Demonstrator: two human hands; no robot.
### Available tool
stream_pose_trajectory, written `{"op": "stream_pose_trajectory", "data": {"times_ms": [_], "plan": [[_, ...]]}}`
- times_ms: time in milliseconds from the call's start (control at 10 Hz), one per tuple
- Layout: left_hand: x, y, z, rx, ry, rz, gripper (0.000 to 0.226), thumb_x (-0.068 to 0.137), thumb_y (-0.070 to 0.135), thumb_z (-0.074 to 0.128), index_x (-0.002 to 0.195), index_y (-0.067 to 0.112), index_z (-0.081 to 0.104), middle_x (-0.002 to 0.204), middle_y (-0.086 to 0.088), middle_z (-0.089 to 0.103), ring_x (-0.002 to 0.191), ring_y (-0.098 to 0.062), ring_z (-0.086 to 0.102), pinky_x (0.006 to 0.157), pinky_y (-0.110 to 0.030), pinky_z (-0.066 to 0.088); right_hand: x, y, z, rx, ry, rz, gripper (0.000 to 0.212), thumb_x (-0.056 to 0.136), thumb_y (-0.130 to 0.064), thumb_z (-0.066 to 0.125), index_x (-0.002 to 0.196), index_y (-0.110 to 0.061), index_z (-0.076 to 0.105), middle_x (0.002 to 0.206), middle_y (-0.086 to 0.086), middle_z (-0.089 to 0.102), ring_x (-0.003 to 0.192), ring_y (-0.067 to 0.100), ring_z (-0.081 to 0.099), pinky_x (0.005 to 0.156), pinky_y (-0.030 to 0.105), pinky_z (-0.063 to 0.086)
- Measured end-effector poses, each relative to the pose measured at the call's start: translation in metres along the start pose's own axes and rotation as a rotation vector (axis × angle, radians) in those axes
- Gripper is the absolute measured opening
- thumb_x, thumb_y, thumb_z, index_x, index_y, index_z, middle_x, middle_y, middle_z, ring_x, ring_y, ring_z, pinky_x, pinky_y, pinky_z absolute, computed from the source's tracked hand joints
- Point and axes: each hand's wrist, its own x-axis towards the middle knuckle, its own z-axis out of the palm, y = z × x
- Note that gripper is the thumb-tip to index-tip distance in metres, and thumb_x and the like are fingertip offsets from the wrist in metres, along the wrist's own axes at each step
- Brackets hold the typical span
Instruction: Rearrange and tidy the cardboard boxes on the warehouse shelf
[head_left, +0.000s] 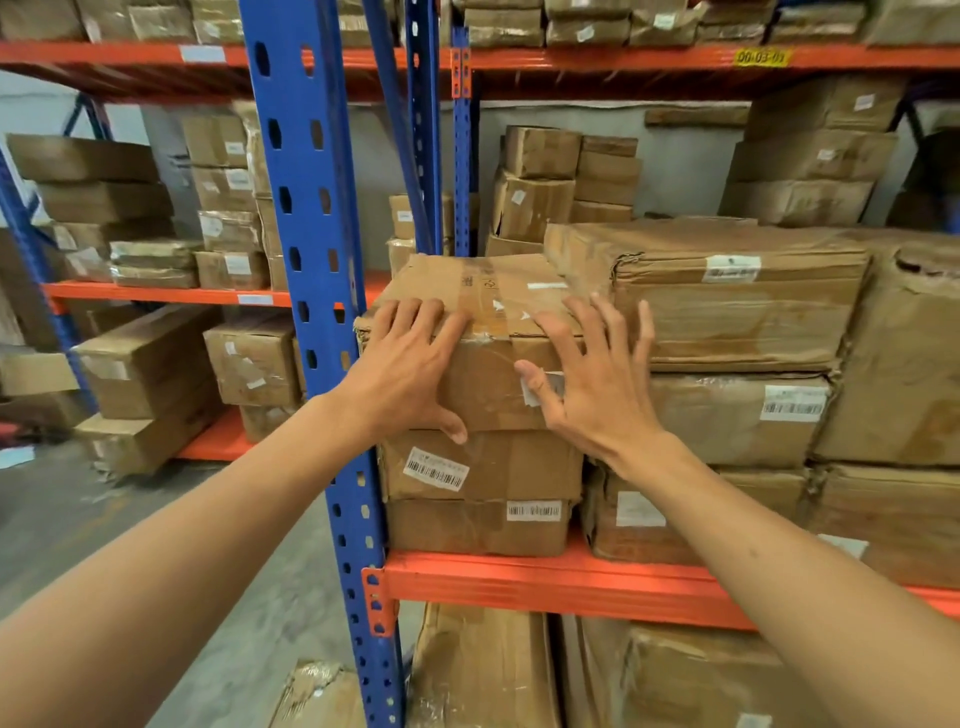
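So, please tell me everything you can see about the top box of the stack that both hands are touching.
The top box is brown, worn cardboard, sealed with clear tape, with a white label on its front and small printed marks on top. Its corners are crushed. It sits level on two other boxes, beside the blue upright. The left hand lies over its front top edge; the right hand presses its front right side, fingers spread.

Even, soft indoor light with faint shadows; sharp centre, wide-angle bending of the blue upright (311, 291), corners slightly smeared.
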Motion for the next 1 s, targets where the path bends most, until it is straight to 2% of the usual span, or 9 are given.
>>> {"op": "stream_pose_trajectory", "data": {"times_ms": [100, 200, 300, 400, 600, 700, 800, 900, 1000], "plan": [[0.003, -0.008, 0.007, -0.064, 0.041, 0.031, 0.136, 0.046, 0.087, 0.074, 0.152, 0.012, 0.033, 0.141, -0.012, 0.044, 0.133, -0.033, 0.038, 0.114, -0.046, 0.021, 0.005, 0.0, 0.017, -0.037, 0.096, 0.024, 0.053, 0.1, -0.058, 0.042, 0.133, -0.02, 0.056, 0.131, 0.013, 0.057, 0.126, 0.037, 0.05, 0.115, 0.07, 0.009], [0.004, -0.011, 0.013, -0.059, 0.089, 0.067, 0.133, 0.05, 0.089, 0.071, 0.152, 0.01, 0.035, 0.142, -0.014, 0.046, 0.133, -0.034, 0.04, 0.115, -0.045, 0.02, 0.007, 0.002, 0.029, -0.048, 0.108, 0.038, 0.054, 0.099, -0.059, 0.041, 0.132, -0.018, 0.057, 0.129, 0.013, 0.057, 0.122, 0.037, 0.052, 0.116, 0.071, 0.006], [0.0, -0.013, 0.016, -0.081, 0.17, 0.094, 0.124, 0.06, 0.091, 0.062, 0.148, 0.005, 0.042, 0.139, -0.017, 0.051, 0.129, -0.036, 0.047, 0.113, -0.047, 0.026, 0.009, 0.002, 0.031, -0.068, 0.088, 0.04, 0.056, 0.099, -0.059, 0.04, 0.132, -0.018, 0.057, 0.131, 0.013, 0.055, 0.123, 0.036, 0.051, 0.116, 0.071, 0.002], [-0.003, -0.007, 0.022, -0.129, 0.294, 0.059, 0.106, 0.076, 0.09, 0.046, 0.138, 0.004, 0.053, 0.129, -0.017, 0.059, 0.117, -0.036, 0.054, 0.107, -0.046, 0.034, 0.008, 0.0, 0.027, -0.1, 0.052, 0.052, 0.058, 0.099, -0.059, 0.038, 0.134, -0.017, 0.057, 0.133, 0.013, 0.054, 0.125, 0.035, 0.049, 0.116, 0.071, 0.002], [-0.002, -0.007, 0.034, -0.111, 0.416, 0.071, 0.08, 0.093, 0.072, 0.043, 0.132, 0.003, 0.054, 0.122, -0.017, 0.059, 0.11, -0.035, 0.054, 0.099, -0.046, 0.039, 0.001, 0.001, 0.013, -0.135, 0.012, 0.031, 0.056, 0.1, -0.054, 0.041, 0.137, -0.015, 0.056, 0.136, 0.013, 0.054, 0.13, 0.034, 0.049, 0.118, 0.068, 0.005], [-0.002, -0.011, 0.041, -0.108, 0.45, 0.075, 0.072, 0.097, 0.064, 0.041, 0.133, 0.003, 0.053, 0.124, -0.018, 0.058, 0.113, -0.036, 0.053, 0.1, -0.046, 0.038, -0.005, 0.005, 0.007, -0.126, -0.007, 0.017, 0.056, 0.101, -0.049, 0.045, 0.142, -0.013, 0.051, 0.141, 0.015, 0.052, 0.135, 0.034, 0.047, 0.119, 0.066, 0.007], [-0.009, -0.006, 0.051, -0.146, 0.475, 0.017, 0.07, 0.099, 0.059, 0.039, 0.138, 0.002, 0.052, 0.132, -0.02, 0.056, 0.122, -0.039, 0.052, 0.108, -0.048, 0.034, -0.015, -0.007, 0.006, -0.06, -0.026, 0.087, 0.059, 0.101, -0.048, 0.047, 0.151, -0.017, 0.04, 0.153, 0.013, 0.042, 0.144, 0.03, 0.037, 0.121, 0.06, 0.008], [-0.029, 0.005, 0.049, -0.273, 0.521, -0.03, 0.075, 0.1, 0.049, 0.044, 0.154, -0.002, 0.036, 0.159, -0.023, 0.036, 0.149, -0.039, 0.031, 0.123, -0.056, 0.021, -0.045, -0.023, -0.012, 0.12, 0.009, 0.242, 0.055, 0.1, -0.04, 0.053, 0.149, -0.018, 0.042, 0.158, 0.011, 0.036, 0.146, 0.026, 0.033, 0.12, 0.058, 0.017], [-0.119, 0.029, 0.093, -0.446, 0.602, -0.089, 0.076, 0.1, 0.044, 0.046, 0.156, -0.004, 0.026, 0.166, -0.021, 0.019, 0.154, -0.039, 0.02, 0.12, -0.064, 0.02, -0.176, -0.053, -0.014, 0.34, 0.044, 0.454, 0.039, 0.097, -0.032, 0.058, 0.133, -0.015, 0.06, 0.144, -0.005, 0.046, 0.133, 0.026, 0.05, 0.106, 0.058, 0.041]]}}
